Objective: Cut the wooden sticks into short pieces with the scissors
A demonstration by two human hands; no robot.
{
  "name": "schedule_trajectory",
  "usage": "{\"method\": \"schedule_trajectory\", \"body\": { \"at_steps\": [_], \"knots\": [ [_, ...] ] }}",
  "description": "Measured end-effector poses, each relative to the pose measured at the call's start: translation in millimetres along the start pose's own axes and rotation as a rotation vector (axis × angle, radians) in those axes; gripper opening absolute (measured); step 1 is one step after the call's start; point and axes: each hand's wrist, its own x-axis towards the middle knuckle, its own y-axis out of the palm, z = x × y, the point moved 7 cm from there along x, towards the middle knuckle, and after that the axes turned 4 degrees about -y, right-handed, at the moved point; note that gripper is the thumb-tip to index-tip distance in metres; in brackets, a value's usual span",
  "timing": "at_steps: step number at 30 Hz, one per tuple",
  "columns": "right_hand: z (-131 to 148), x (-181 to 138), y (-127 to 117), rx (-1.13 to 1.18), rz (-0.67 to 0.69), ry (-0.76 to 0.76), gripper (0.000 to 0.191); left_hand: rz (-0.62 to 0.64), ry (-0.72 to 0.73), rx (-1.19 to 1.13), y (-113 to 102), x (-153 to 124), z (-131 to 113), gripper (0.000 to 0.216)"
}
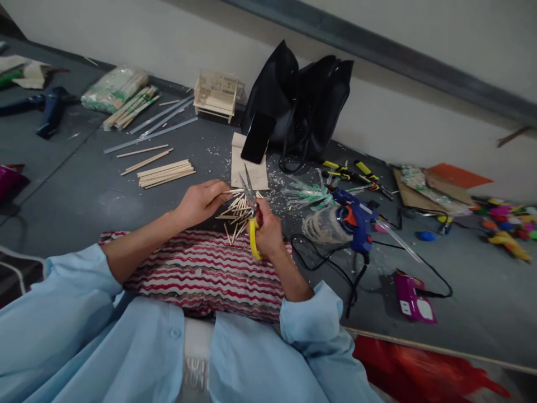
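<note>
Scissors (254, 238) with yellow handles are in my right hand (269, 228), their blades pointing away from me and slightly apart. My left hand (205, 202) pinches a thin wooden stick (235, 191) that reaches toward the blades. Below the blades lies a loose pile of short cut sticks (237, 212). Longer wooden sticks (165, 174) are lined up in a bundle left of my hands. A striped red and white cloth (205, 274) lies between my forearms. Beyond the scissors, a black phone (258, 137) rests on a beige paper (260, 176).
A blue glue gun (358, 221) leans on a clear plastic container (323, 226) at right, its cord trailing over the table. A black bag (302, 101) and a small wooden stick model (215, 101) stand by the wall. Pliers (352, 174) and a purple packet (413, 299) lie to the right.
</note>
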Motion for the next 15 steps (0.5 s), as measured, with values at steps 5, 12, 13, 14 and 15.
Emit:
{"method": "schedule_trajectory", "body": {
  "at_steps": [5, 12, 13, 14, 15],
  "knots": [
    [1.7, -1.6, -0.1, -0.015, 0.037, 0.019, 0.050, -0.058, 0.011, -0.086, -5.4, -1.0, -0.2, 0.027],
    [7.7, -3.0, -0.2, -0.020, 0.098, -0.004, 0.057, -0.007, 0.055, -0.145, -8.0, 0.2, -5.5, 0.035],
    [8.2, -2.8, -0.3, -0.014, 0.101, -0.011, 0.057, 0.004, 0.065, -0.161, -8.2, 0.5, -6.4, 0.037],
    [8.7, -2.6, -0.4, -0.009, 0.102, -0.020, 0.057, 0.015, 0.075, -0.177, -8.4, 0.7, -7.1, 0.038],
    [9.1, -2.4, -0.5, -0.003, 0.103, -0.029, 0.057, 0.025, 0.083, -0.193, -8.7, 0.8, -7.5, 0.039]
  ]
}}
